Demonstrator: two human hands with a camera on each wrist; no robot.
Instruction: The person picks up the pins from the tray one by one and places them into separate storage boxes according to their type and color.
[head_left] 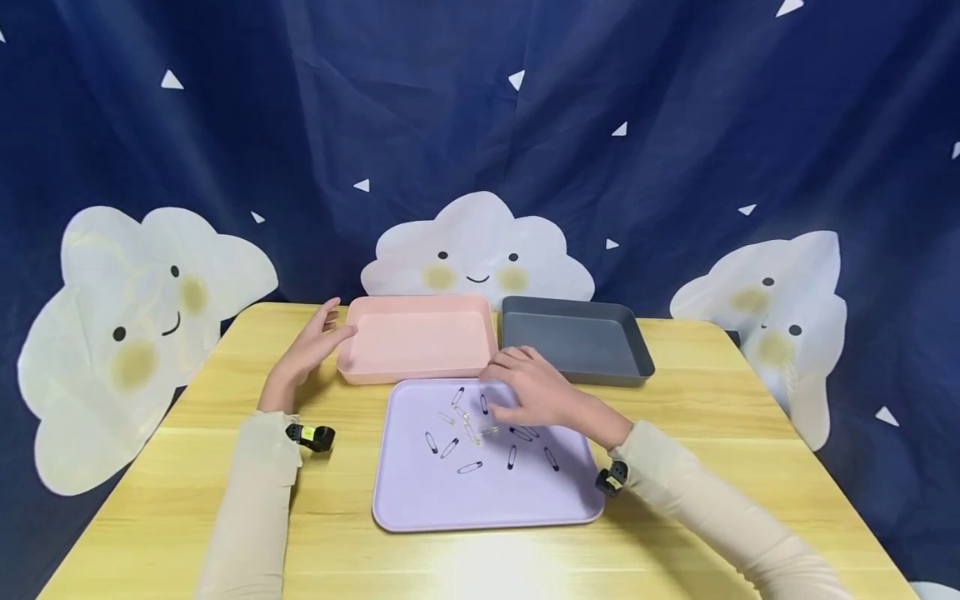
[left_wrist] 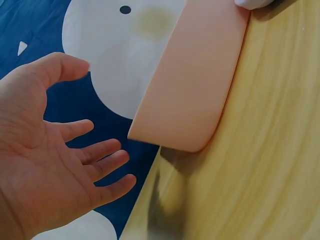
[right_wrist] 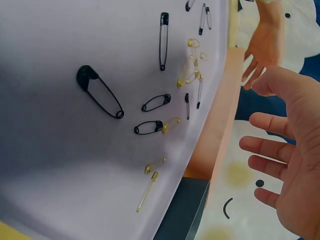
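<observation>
My left hand (head_left: 306, 348) hovers at the left end of the pink tray (head_left: 420, 333), its fingers spread and holding nothing; the left wrist view shows a gap between fingers and tray wall. Over the upper right part of the lilac tray (head_left: 442, 504) is my right hand (head_left: 536, 390), fingers loosely extended, with no pin in its grasp in the right wrist view. Several black safety pins (right_wrist: 86, 75) lie scattered on the lilac tray. Among them are several smaller gold safety pins (right_wrist: 154, 176), some clustered together. The right hand hides some pins from the head view.
A dark grey tray (head_left: 573, 333) stands right of the pink one, behind the lilac tray. All three rest on a wooden table (head_left: 330, 517). A blue curtain (head_left: 450, 100) with cloud shapes hangs behind the table's far edge.
</observation>
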